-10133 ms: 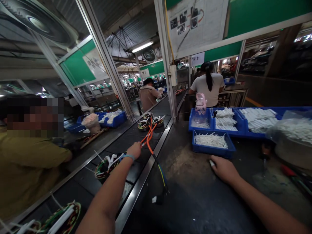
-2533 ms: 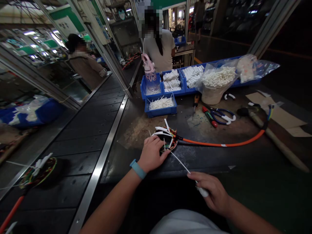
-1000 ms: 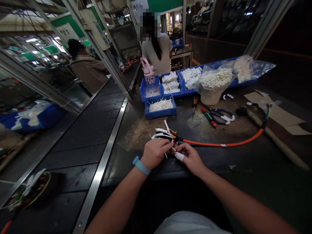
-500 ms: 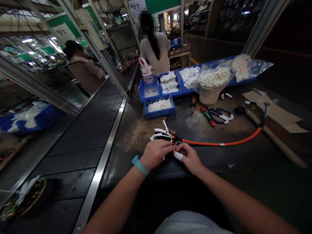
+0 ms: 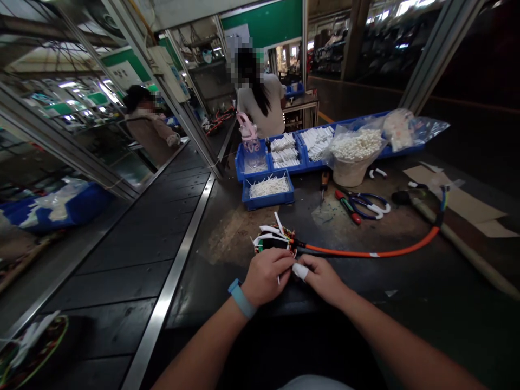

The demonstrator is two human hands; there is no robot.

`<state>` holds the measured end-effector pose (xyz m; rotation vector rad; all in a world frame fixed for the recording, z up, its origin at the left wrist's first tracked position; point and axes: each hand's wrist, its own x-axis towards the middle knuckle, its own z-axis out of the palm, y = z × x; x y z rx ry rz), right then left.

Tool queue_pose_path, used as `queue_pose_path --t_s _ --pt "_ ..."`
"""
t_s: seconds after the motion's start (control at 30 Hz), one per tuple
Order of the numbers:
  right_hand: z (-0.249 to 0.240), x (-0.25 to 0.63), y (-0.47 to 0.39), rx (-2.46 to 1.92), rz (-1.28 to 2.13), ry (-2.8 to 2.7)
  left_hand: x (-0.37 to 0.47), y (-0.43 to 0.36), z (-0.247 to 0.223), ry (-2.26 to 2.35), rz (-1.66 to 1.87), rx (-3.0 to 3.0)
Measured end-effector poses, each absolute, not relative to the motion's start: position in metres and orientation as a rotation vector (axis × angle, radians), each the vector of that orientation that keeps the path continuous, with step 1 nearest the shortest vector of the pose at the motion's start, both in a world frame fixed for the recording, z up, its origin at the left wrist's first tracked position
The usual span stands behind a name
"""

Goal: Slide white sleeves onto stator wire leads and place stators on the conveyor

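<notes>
My left hand (image 5: 268, 275) is closed, its fingers pinched, and a thin white strip (image 5: 278, 280) sticks out below them. My right hand (image 5: 323, 277) meets it fingertip to fingertip; its thumb is wrapped in white tape, and what it pinches is hidden. Just beyond both hands lies a wound coil assembly (image 5: 264, 243) with coloured wires and several white sleeves (image 5: 271, 236) standing out of it. From it an orange cable (image 5: 349, 252) curves right across the dark bench, with bare wire ends at its far tip.
A small blue tray (image 5: 268, 202) holds thin white sticks. Behind stand blue bins (image 5: 303, 162) of white tubes and a bag of tubes (image 5: 352, 172). A screwdriver (image 5: 324, 181), a red-green tool (image 5: 347, 207), blue-handled pliers (image 5: 368, 205) and a mallet (image 5: 455, 238) lie right. A conveyor (image 5: 134, 260) runs left; two people sit beyond.
The whole scene sits lower in view as the head tilts up slightly. Both hands stay together near the coil; the right fingertips have shifted a little, and their white strip no longer shows.
</notes>
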<state>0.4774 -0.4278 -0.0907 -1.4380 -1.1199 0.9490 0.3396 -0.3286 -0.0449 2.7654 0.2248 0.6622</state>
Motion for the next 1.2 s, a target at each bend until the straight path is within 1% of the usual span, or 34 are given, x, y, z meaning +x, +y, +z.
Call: queue_pose_path --t_s 0.1,0.23,0.33,0.47,0.57,0.67,0.73,0.87,0.9,0.97,1.07,1.13,1.2 --pt "-0.091 0.476 -0.434 -1.351 1.113 -1.026 0.34 -0.33 -0.046 0.256 0.725 2.801" --pt "-0.088 0.471 -0.453 -1.177 1.281 -0.869 0.338 -0.331 -0.049 0.547 0.769 2.771" --pt "-0.077 0.467 -0.441 -1.045 1.217 -0.712 0.337 -0.328 -0.057 0.664 0.643 2.789" --pt "-0.058 0.459 -0.388 -1.124 1.061 -0.514 0.34 -0.325 -0.065 0.689 0.581 2.793" --pt "-0.049 0.457 -0.367 -1.155 1.089 -0.508 0.343 -0.326 -0.066 0.687 0.589 2.785" --pt "-0.048 0.472 -0.377 -1.118 1.098 -0.647 0.341 -0.328 -0.062 0.663 0.536 2.784" --pt "-0.051 0.489 -0.395 -1.203 0.896 -0.924 0.334 -0.325 -0.058 0.583 0.585 2.75" --pt "-0.071 0.532 -0.439 -1.82 0.157 -1.655 0.311 -0.303 -0.044 0.426 0.821 2.762" --pt "-0.077 0.546 -0.452 -1.945 0.024 -1.781 0.306 -0.296 -0.04 0.362 0.784 2.832" --pt "-0.085 0.583 -0.483 -2.09 -0.21 -1.946 0.301 -0.28 -0.031 0.187 0.518 2.996" --pt "-0.087 0.658 -0.538 -2.232 -0.614 -1.899 0.303 -0.262 -0.02 0.045 0.143 3.134" --pt "-0.082 0.706 -0.572 -2.318 -0.721 -1.844 0.308 -0.255 -0.016 0.01 0.048 3.174" --pt "-0.071 0.736 -0.594 -2.313 -0.727 -1.755 0.312 -0.256 -0.014 -0.032 0.018 3.203"
